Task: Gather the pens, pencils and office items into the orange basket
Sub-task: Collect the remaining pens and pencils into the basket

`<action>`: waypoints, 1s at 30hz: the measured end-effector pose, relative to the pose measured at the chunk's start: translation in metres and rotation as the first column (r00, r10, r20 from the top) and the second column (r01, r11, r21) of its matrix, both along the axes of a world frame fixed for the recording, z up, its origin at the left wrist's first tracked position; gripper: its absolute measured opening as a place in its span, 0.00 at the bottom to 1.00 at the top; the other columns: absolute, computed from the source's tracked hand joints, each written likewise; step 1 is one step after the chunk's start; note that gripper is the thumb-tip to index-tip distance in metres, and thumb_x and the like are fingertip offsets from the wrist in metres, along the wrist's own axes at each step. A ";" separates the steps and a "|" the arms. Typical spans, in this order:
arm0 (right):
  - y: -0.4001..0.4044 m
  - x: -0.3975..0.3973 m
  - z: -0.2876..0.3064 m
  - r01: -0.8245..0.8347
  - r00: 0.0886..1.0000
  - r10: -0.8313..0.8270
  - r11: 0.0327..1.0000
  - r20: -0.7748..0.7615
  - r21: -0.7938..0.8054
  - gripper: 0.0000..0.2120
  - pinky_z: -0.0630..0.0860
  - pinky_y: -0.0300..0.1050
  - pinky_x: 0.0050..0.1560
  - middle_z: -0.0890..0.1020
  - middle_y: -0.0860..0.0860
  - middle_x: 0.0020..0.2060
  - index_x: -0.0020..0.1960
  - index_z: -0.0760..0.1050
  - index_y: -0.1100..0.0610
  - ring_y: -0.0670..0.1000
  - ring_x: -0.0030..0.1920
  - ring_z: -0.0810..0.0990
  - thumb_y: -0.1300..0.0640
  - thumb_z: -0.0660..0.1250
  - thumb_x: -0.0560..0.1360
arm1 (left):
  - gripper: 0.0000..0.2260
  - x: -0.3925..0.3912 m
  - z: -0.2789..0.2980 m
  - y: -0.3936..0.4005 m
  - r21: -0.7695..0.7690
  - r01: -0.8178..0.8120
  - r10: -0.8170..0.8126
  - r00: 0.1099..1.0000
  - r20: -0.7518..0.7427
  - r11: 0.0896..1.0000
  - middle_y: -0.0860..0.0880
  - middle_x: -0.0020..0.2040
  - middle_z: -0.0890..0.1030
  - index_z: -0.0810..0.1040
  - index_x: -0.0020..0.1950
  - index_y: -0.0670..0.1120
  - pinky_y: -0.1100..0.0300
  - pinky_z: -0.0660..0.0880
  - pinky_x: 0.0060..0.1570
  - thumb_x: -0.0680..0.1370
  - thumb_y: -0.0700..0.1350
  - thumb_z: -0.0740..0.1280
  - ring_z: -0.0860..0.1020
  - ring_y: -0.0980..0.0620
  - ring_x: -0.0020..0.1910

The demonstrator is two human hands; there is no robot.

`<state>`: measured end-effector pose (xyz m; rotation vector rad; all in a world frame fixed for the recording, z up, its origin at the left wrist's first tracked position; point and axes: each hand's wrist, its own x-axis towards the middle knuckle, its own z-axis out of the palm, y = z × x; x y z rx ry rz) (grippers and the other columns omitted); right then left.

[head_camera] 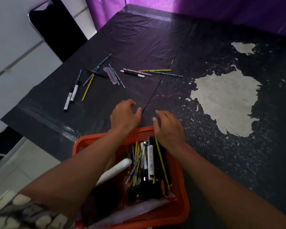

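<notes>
On the table lie two white markers (71, 95), one clear plastic case (109, 75), and one orange basket (180, 192).

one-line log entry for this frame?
left hand: open, empty | right hand: open, empty | orange basket: part-filled | pens and pencils: on table

dark print on white marker (150, 160) in basket, too blurred to read

left grip (124, 113) loosely curled, empty | right grip (168, 128) likewise
</notes>
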<state>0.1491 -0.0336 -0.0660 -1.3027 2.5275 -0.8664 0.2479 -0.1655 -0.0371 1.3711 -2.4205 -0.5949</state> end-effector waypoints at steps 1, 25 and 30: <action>-0.009 -0.006 0.001 0.001 1.000 -0.001 1.000 0.005 0.004 0.18 0.73 0.54 0.61 0.79 0.52 0.62 0.68 0.74 0.58 0.54 0.62 0.76 0.53 0.61 0.81 | 0.14 -0.005 -0.004 -0.011 0.017 0.005 -0.005 1.000 0.016 1.000 0.48 0.56 0.80 0.80 0.58 0.50 0.50 0.76 0.52 0.76 0.55 0.69 0.78 0.44 0.57; -0.266 -0.105 -0.087 0.073 0.993 -0.058 0.987 -0.106 0.146 0.18 0.69 0.53 0.60 0.75 0.51 0.67 0.69 0.73 0.54 0.55 0.67 0.70 0.53 0.62 0.80 | 0.31 -0.029 -0.145 -0.134 -0.143 0.231 -0.184 0.941 0.285 0.962 0.41 0.80 0.56 0.59 0.80 0.48 0.37 0.47 0.76 0.81 0.62 0.51 0.51 0.43 0.80; -0.273 -0.110 -0.094 0.153 0.977 -0.132 0.981 -0.165 0.120 0.14 0.68 0.53 0.54 0.76 0.53 0.58 0.62 0.77 0.52 0.57 0.60 0.74 0.53 0.65 0.77 | 0.30 -0.030 -0.145 -0.133 -0.133 0.227 -0.183 0.941 0.283 0.965 0.41 0.80 0.57 0.61 0.79 0.48 0.37 0.47 0.76 0.80 0.63 0.53 0.52 0.43 0.80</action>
